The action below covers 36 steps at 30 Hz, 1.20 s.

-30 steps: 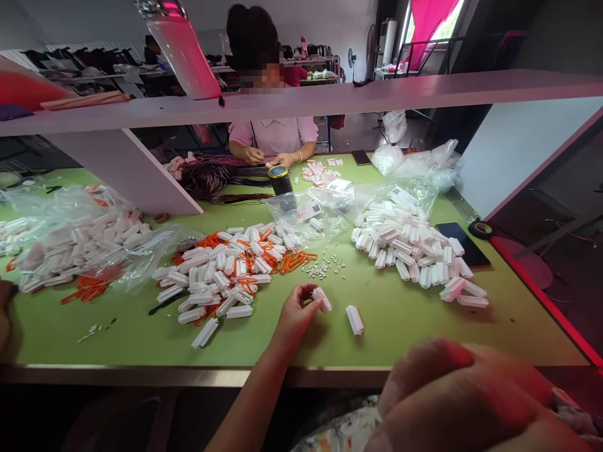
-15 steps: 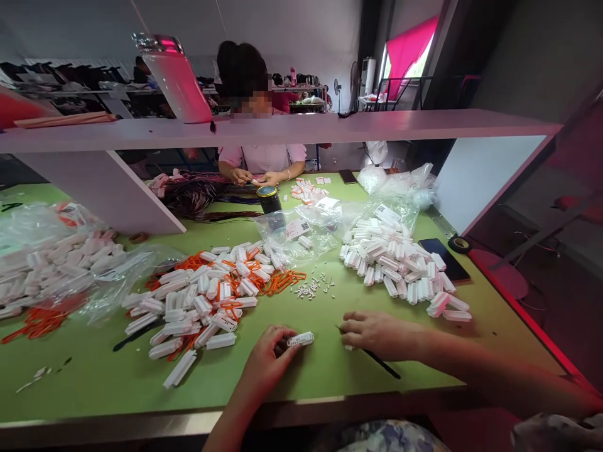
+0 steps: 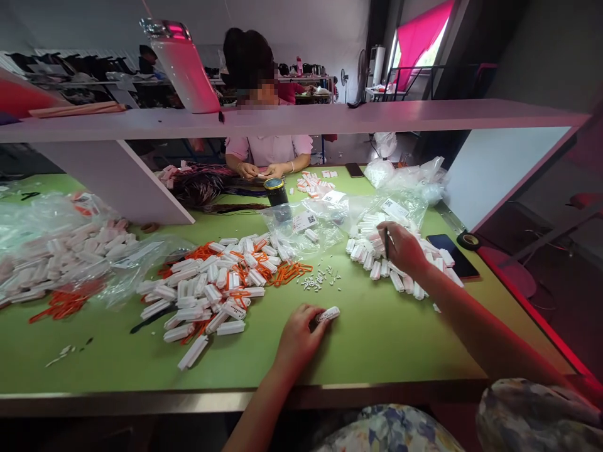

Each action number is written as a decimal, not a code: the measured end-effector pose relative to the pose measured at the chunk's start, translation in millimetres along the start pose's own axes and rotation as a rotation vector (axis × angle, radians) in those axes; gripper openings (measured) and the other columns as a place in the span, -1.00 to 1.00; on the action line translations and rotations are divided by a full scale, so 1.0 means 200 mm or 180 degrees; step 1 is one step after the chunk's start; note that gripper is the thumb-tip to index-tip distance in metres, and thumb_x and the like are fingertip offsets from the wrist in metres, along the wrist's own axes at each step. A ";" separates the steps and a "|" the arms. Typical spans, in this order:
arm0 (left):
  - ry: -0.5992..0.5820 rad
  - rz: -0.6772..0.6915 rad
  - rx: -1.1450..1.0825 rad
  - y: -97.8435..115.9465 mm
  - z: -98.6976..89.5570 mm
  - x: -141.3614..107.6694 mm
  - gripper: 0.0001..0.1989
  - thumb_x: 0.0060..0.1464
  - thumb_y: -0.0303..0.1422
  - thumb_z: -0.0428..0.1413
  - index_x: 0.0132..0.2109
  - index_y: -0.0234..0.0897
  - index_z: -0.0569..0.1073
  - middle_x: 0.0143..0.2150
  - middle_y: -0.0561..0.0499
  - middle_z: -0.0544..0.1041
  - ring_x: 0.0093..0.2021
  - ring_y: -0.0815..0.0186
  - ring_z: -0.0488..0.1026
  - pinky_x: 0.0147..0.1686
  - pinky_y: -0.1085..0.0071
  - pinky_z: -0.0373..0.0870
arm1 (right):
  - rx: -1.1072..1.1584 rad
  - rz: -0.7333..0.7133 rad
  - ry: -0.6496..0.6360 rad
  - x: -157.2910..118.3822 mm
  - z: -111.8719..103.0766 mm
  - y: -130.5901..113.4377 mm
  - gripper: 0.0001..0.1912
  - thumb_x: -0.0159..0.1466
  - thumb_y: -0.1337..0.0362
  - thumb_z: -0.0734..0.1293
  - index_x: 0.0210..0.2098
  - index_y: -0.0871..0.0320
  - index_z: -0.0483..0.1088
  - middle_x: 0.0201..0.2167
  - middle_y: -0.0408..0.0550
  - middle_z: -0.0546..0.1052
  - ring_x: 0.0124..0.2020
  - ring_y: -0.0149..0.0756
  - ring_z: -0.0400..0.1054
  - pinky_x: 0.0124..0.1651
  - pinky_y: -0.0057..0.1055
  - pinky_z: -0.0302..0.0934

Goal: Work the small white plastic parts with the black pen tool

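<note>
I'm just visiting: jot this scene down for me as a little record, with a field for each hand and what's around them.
Left hand: holds a white part with a row of dark holes
Right hand: holds a dark tool at the right pile; contact with the pile unclear
Middle pile: white parts mixed with orange pieces
Beyond left hand: scattered white bits
Table: green
Across: a co-worker, hands together
Shelf: bottle on top
</note>
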<state>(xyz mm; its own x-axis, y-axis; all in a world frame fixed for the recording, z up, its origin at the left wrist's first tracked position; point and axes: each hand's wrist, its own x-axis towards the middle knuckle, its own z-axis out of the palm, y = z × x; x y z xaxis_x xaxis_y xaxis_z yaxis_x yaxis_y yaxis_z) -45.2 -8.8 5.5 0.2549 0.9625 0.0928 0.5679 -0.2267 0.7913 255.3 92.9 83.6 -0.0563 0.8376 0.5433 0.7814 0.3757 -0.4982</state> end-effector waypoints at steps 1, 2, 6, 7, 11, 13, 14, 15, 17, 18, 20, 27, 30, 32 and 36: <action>0.0056 0.0024 -0.0017 0.00 0.01 0.00 -0.81 0.17 -0.25 0.15 -0.17 -0.22 0.58 -0.21 -0.09 0.58 -0.19 0.17 0.51 -0.12 0.28 0.41 | 0.0512 0.0095 0.0015 -0.06 0.03 -0.06 -0.72 0.44 0.19 0.16 -0.09 0.16 0.45 -0.22 0.06 0.56 -0.16 -0.16 0.46 -0.02 -0.19 0.36; 0.0112 0.0051 -0.0037 -0.01 0.01 -0.01 -0.82 0.17 -0.26 0.15 -0.16 -0.22 0.58 -0.20 -0.09 0.57 -0.18 0.18 0.50 -0.12 0.28 0.41 | 0.1048 0.0276 0.0042 -0.12 0.07 -0.12 -0.67 0.46 0.11 0.14 -0.13 0.15 0.45 -0.32 -0.01 0.54 -0.28 -0.22 0.45 -0.14 -0.26 0.39; 0.0291 0.0155 -0.0068 -0.03 0.02 -0.03 -0.84 0.19 -0.29 0.14 -0.15 -0.23 0.56 -0.18 -0.09 0.56 -0.14 0.18 0.49 -0.07 0.26 0.43 | 0.2494 0.0742 -0.0883 -0.37 0.25 -0.33 -0.55 0.40 -0.10 0.21 -0.25 0.16 0.46 -0.44 -0.10 0.49 -0.43 -0.31 0.42 -0.34 -0.37 0.38; 0.0317 0.0164 -0.0063 -0.03 0.02 -0.03 -0.84 0.19 -0.29 0.14 -0.14 -0.23 0.56 -0.17 -0.10 0.55 -0.13 0.17 0.49 -0.06 0.25 0.43 | 0.2644 0.0857 -0.1026 -0.42 0.30 -0.35 -0.54 0.38 -0.13 0.24 -0.28 0.15 0.45 -0.46 -0.10 0.49 -0.43 -0.32 0.43 -0.33 -0.37 0.38; 0.0384 0.0157 0.0024 -0.04 0.03 -0.04 -0.82 0.18 -0.25 0.17 -0.11 -0.19 0.57 -0.18 -0.09 0.55 -0.12 0.15 0.49 -0.06 0.23 0.44 | 0.2889 0.1306 -0.1039 -0.55 0.44 -0.38 -0.49 0.27 -0.25 0.30 -0.32 0.10 0.38 -0.50 -0.16 0.46 -0.49 -0.32 0.40 -0.37 -0.35 0.39; 0.0405 0.0152 0.0071 -0.04 0.04 -0.04 -0.82 0.19 -0.25 0.17 -0.12 -0.19 0.59 -0.19 -0.09 0.55 -0.13 0.14 0.49 -0.08 0.23 0.44 | 0.2881 0.1402 -0.0994 -0.58 0.46 -0.37 -0.51 0.27 -0.25 0.30 -0.29 0.08 0.35 -0.48 -0.15 0.48 -0.49 -0.32 0.40 -0.37 -0.33 0.39; 0.0408 0.0147 0.0081 -0.04 0.04 -0.04 -0.82 0.19 -0.26 0.17 -0.12 -0.19 0.59 -0.19 -0.10 0.55 -0.14 0.14 0.49 -0.08 0.23 0.44 | 0.2849 0.1390 -0.1013 -0.58 0.46 -0.36 -0.53 0.29 -0.23 0.29 -0.29 0.08 0.33 -0.47 -0.14 0.49 -0.48 -0.31 0.40 -0.36 -0.33 0.39; 0.0406 0.0142 0.0083 -0.05 0.04 -0.04 -0.82 0.20 -0.26 0.17 -0.11 -0.20 0.59 -0.19 -0.10 0.55 -0.14 0.14 0.49 -0.09 0.24 0.44 | 0.2799 0.1342 -0.1048 -0.59 0.46 -0.36 -0.55 0.31 -0.21 0.27 -0.29 0.07 0.32 -0.46 -0.14 0.49 -0.48 -0.31 0.40 -0.36 -0.33 0.39; 0.0396 0.0135 0.0066 -0.05 0.04 -0.04 -0.82 0.19 -0.27 0.18 -0.11 -0.20 0.60 -0.19 -0.10 0.55 -0.14 0.15 0.49 -0.09 0.24 0.44 | 0.2649 0.1188 -0.1146 -0.59 0.45 -0.36 -0.58 0.36 -0.17 0.23 -0.30 0.07 0.29 -0.47 -0.15 0.47 -0.48 -0.31 0.38 -0.36 -0.33 0.37; 0.0390 0.0131 0.0053 -0.05 0.04 -0.04 -0.82 0.20 -0.27 0.18 -0.11 -0.20 0.60 -0.20 -0.10 0.55 -0.15 0.15 0.49 -0.09 0.25 0.44 | 0.2551 0.1105 -0.1182 -0.60 0.44 -0.36 -0.60 0.38 -0.14 0.22 -0.30 0.07 0.29 -0.48 -0.16 0.45 -0.48 -0.31 0.38 -0.35 -0.33 0.37; 0.0367 0.0130 0.0019 -0.04 0.04 -0.04 -0.82 0.20 -0.28 0.17 -0.11 -0.20 0.61 -0.20 -0.09 0.54 -0.15 0.16 0.49 -0.10 0.26 0.43 | 0.2342 0.0970 -0.1223 -0.60 0.44 -0.36 -0.63 0.41 -0.09 0.19 -0.30 0.06 0.29 -0.50 -0.17 0.42 -0.47 -0.30 0.37 -0.34 -0.33 0.36; 0.0338 0.0074 -0.0038 -0.03 0.03 -0.04 -0.82 0.20 -0.28 0.17 -0.11 -0.18 0.61 -0.20 -0.09 0.54 -0.14 0.16 0.49 -0.11 0.27 0.43 | 0.1804 0.0584 -0.1216 -0.60 0.43 -0.36 -0.76 0.45 0.11 0.15 -0.31 0.05 0.26 -0.49 -0.16 0.42 -0.46 -0.27 0.35 -0.32 -0.34 0.31; 0.0309 0.0080 0.0005 -0.03 0.03 -0.04 -0.79 0.21 -0.27 0.17 -0.06 -0.15 0.62 -0.21 -0.09 0.53 -0.14 0.15 0.48 -0.13 0.28 0.42 | 0.1620 0.0386 -0.1258 -0.60 0.42 -0.37 -0.81 0.44 0.18 0.14 -0.29 0.06 0.26 -0.48 -0.14 0.42 -0.46 -0.27 0.34 -0.34 -0.36 0.28; 0.0281 0.0093 0.0044 -0.03 0.03 -0.04 -0.78 0.22 -0.27 0.16 -0.04 -0.13 0.62 -0.22 -0.08 0.52 -0.15 0.15 0.47 -0.13 0.28 0.41 | 0.1414 0.0207 -0.1268 -0.59 0.42 -0.38 -0.81 0.44 0.22 0.13 -0.30 0.07 0.25 -0.47 -0.12 0.43 -0.46 -0.27 0.34 -0.33 -0.36 0.26; 0.0245 0.0119 0.0101 -0.03 0.03 -0.04 -0.78 0.23 -0.27 0.14 -0.05 -0.16 0.63 -0.22 -0.09 0.52 -0.16 0.15 0.47 -0.12 0.27 0.39 | 0.0978 -0.0155 -0.1332 -0.58 0.45 -0.39 -0.79 0.44 0.24 0.11 -0.30 0.10 0.26 -0.45 -0.06 0.46 -0.43 -0.25 0.34 -0.29 -0.34 0.26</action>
<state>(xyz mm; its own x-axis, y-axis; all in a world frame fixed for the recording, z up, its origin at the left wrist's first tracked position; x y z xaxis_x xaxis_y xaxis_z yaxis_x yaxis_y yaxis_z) -45.9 -15.4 -2.5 0.2163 0.9616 0.1691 0.5838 -0.2662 0.7670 144.5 2.0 -0.2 -0.3807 0.8795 0.2857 0.5568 0.4647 -0.6885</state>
